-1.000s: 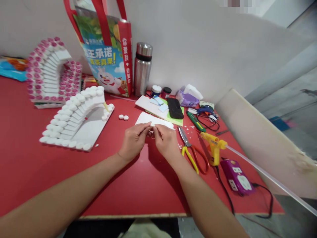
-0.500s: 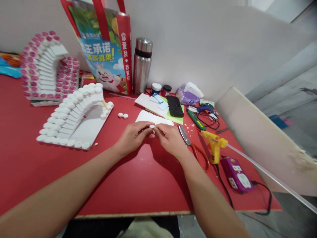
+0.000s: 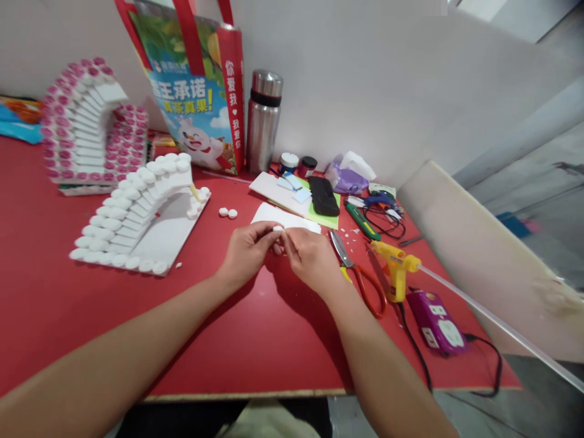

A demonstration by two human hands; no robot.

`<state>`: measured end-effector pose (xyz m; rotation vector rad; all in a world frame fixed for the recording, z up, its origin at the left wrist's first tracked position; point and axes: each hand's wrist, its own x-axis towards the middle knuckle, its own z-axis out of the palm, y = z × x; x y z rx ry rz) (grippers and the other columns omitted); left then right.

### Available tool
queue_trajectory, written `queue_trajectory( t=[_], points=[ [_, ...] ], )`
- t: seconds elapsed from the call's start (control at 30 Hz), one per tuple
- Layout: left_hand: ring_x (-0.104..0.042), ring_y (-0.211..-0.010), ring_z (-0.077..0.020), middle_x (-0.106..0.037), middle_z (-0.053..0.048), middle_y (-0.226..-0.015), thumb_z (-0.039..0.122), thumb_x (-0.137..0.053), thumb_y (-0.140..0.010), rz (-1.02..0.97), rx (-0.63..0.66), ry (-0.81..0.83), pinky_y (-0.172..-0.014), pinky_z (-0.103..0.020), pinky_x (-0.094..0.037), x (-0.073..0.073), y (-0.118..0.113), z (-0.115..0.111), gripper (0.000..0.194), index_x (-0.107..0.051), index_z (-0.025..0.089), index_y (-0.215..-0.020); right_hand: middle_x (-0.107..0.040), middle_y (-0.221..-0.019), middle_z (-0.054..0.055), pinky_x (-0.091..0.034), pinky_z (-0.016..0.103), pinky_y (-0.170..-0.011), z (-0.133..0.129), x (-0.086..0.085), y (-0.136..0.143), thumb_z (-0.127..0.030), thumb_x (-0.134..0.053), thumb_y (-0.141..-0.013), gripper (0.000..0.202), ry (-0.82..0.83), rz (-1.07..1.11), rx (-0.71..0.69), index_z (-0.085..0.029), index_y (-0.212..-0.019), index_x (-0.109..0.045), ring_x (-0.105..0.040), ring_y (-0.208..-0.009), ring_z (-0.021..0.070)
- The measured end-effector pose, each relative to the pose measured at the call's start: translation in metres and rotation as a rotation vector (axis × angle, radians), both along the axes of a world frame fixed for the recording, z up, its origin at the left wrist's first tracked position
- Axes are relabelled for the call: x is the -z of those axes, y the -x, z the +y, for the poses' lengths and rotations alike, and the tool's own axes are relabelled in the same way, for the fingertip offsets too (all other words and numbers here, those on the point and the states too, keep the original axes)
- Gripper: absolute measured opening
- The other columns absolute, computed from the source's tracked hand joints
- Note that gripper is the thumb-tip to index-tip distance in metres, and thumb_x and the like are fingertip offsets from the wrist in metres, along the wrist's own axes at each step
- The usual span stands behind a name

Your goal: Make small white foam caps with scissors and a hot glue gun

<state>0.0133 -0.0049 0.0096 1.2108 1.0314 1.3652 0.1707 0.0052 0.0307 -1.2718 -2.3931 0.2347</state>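
Observation:
Between the fingertips of my left hand (image 3: 247, 250) and my right hand (image 3: 309, 252) is a small white round piece (image 3: 278, 229), partly covered by the fingers. Both hands are closed and meet just above the red table, in front of a white sheet (image 3: 285, 217). Two similar white discs (image 3: 227, 213) lie side by side to the left. Farther left lies a white arched model (image 3: 157, 237) with steps, edged by rows of white discs. A yellowish stick (image 3: 194, 193) props part of it.
Right of my hands lie orange-handled scissors (image 3: 365, 283), a yellow glue gun (image 3: 396, 267) with a long clear stick, a purple power socket (image 3: 438, 325) and a green cutter (image 3: 362, 220). Behind stand a steel bottle (image 3: 264, 121), a printed bag (image 3: 196, 91) and a pink-flowered model (image 3: 75, 134).
My fingers have shifted slightly around the white piece, and the left hand has tilted a little. The whole view has moved very slightly; other things lie as before.

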Motion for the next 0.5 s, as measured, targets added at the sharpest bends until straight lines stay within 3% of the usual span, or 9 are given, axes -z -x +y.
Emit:
queue_trajectory(
  t=[0.3,0.5],
  points=[
    [-0.072,-0.070,-0.0171,-0.079,-0.005,-0.085,0.030,-0.075,-0.085,0.080,-0.008,-0.092,-0.072,-0.030,-0.060,0.012,0.005,-0.003,0.018,-0.082,0.018,-0.096,-0.069,-0.085,0.008,-0.040,0.032,-0.073,-0.003,-0.008,-0.005,-0.018,-0.042,-0.101,0.024,0.060,0.118,-0.095,-0.020,-0.083,-0.058,-0.059,-0.076,0.0191],
    [-0.072,-0.074,-0.0173,-0.079,-0.004,-0.087,0.024,-0.073,-0.085,0.234,-0.083,-0.211,-0.073,-0.028,-0.059,0.007,0.010,-0.006,0.012,-0.082,0.018,-0.092,-0.072,-0.093,0.010,-0.044,0.033,-0.078,-0.006,-0.010,-0.001,-0.021,-0.044,-0.101,0.020,0.128,0.157,-0.102,-0.018,-0.093,-0.062,-0.063,-0.084,0.0210]
  ],
)
